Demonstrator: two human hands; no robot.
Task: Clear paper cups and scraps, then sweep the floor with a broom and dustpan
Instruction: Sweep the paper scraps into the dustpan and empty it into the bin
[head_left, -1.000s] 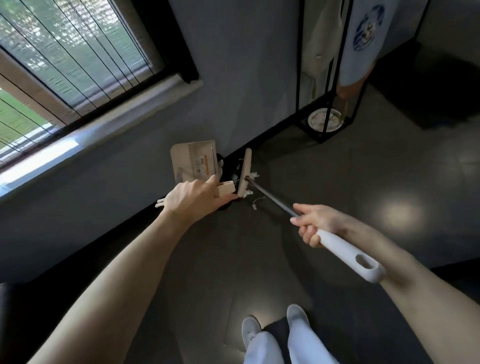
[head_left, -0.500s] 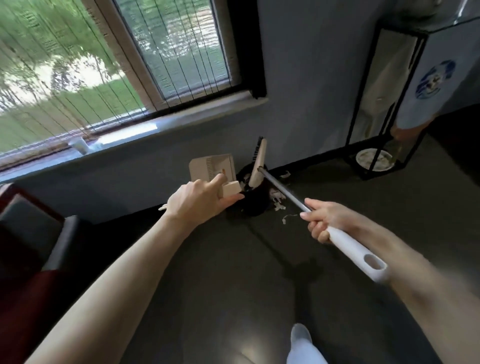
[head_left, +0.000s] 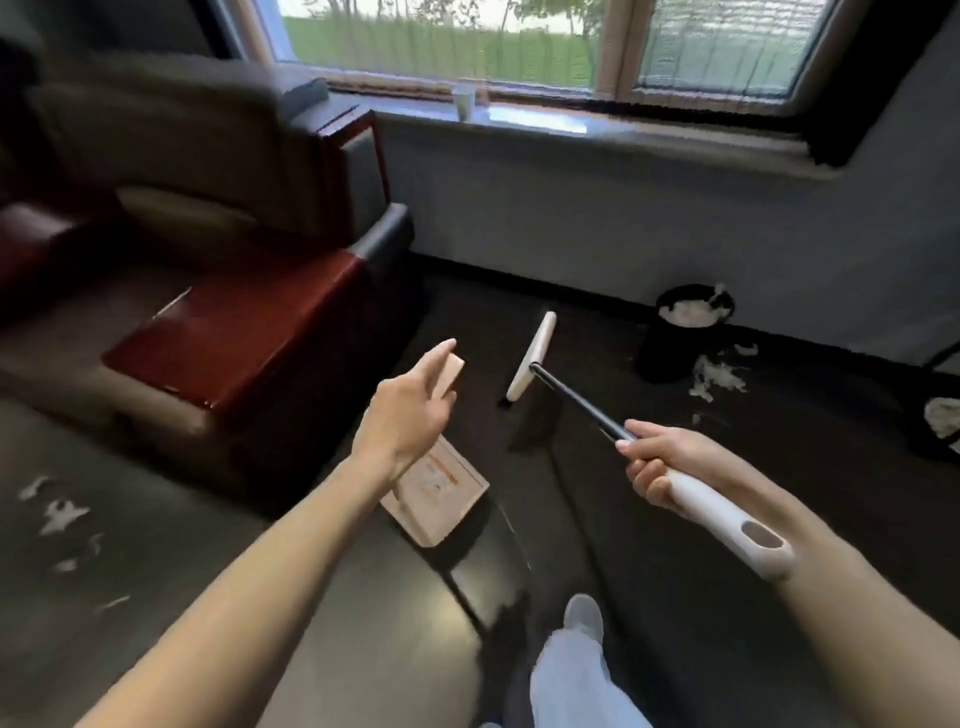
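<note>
Head view. The left hand (head_left: 410, 410), at the centre of the frame, gripped the beige handle of the dustpan (head_left: 435, 491); the thumb lay along the handle top and the fingers were wrapped around it. The pan itself hung below the wrist, clear of the floor, with its flat face and orange-printed label turned toward the camera.

The right hand (head_left: 655, 460), right of centre, was clenched around the broom (head_left: 582, 402) where the dark shaft met the white grip. The white grip, with its hanging hole, extended toward the lower right along the forearm. The shaft ran up and left to the cream broom head, which was tilted above the dark floor (head_left: 322, 597) at centre frame.

A black trash bin (head_left: 675, 343) stood against the wall at the right, filled with white paper. White paper scraps (head_left: 719, 376) lay on the floor just beside the bin, to its right. More white scraps (head_left: 60, 514) lay on the floor at the lower left edge.

A paper cup (head_left: 464, 103) stood upright on the window sill (head_left: 675, 136) at the top centre. A dark sofa (head_left: 218, 218) with red-brown wooden trim filled the upper left. One white shoe (head_left: 584, 616) and a pale trouser leg appeared at the bottom centre.
</note>
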